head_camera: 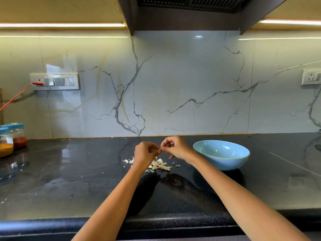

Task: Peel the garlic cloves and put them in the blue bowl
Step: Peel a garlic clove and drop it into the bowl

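A small garlic clove is held above the black counter near the picture's centre, pinched between both hands; it is mostly hidden, so how much skin remains is hard to tell. The left hand curls its fingers round the clove from nine o'clock, and the right hand pinches its tip or skin from three o'clock. A clove is likely light, firm and slippery once bare, with papery, brittle skin; best held by the blunt end. Loose peels lie just below, at six o'clock. The blue bowl sits near at three o'clock, open-topped and seemingly empty, with free counter all round it.
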